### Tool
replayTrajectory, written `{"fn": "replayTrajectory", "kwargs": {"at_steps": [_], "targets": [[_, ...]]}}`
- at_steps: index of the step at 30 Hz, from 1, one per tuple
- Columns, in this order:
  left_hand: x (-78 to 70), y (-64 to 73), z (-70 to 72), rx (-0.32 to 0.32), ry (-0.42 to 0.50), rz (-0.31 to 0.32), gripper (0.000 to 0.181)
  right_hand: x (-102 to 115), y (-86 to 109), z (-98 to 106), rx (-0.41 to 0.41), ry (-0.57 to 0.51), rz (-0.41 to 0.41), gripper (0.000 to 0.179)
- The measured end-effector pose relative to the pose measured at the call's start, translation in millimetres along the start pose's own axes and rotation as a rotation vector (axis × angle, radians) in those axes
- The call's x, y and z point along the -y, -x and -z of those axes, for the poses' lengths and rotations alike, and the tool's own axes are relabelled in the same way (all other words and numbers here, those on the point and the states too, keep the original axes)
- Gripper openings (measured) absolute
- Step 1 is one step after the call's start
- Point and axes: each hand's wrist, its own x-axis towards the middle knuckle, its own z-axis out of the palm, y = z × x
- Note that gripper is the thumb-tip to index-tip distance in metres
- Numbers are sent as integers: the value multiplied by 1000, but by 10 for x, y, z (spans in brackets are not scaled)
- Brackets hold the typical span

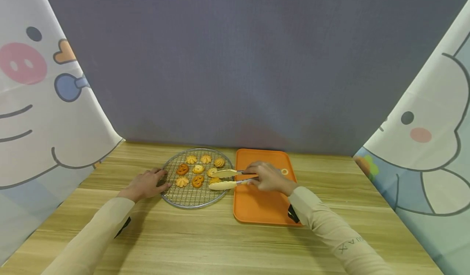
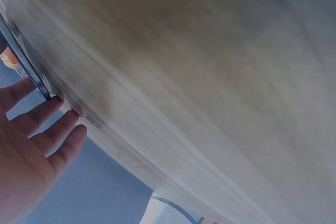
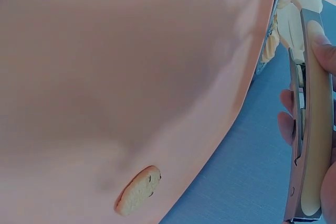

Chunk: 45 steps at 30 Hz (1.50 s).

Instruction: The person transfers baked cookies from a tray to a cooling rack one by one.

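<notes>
A round wire rack (image 1: 189,201) holds several cookies, some flower-shaped, others browner like pretzels (image 1: 197,181). At its left rim rests my left hand (image 1: 147,184), fingers spread; in the left wrist view the fingers (image 2: 44,114) lie loosely extended against the metal rim (image 2: 23,59). My right hand (image 1: 269,177) grips a pair of tongs (image 1: 223,185) with cream tips and metal arms. The tips are parted over the rack's right side, with a small yellow cookie (image 1: 214,180) between them. The right wrist view shows the tongs' cream handle (image 3: 315,124) under the thumb.
An orange tray (image 1: 257,209) lies right of the rack, below my right hand. On it is a small pale cookie (image 3: 139,190) in the right wrist view. The wooden table (image 1: 183,242) ends at a grey back panel (image 1: 235,71), with cartoon-printed cloths on both sides.
</notes>
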Motion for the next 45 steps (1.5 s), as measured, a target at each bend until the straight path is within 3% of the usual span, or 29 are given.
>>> {"fn": "replayTrajectory", "kwargs": {"at_steps": [25, 45], "targets": [[-1, -8, -12, -9, 4, -5, 58, -35, 40, 61, -15, -41, 5, 30], [-15, 5, 17, 5, 15, 3, 58, -314, 431, 224, -62, -12, -110, 35]]}}
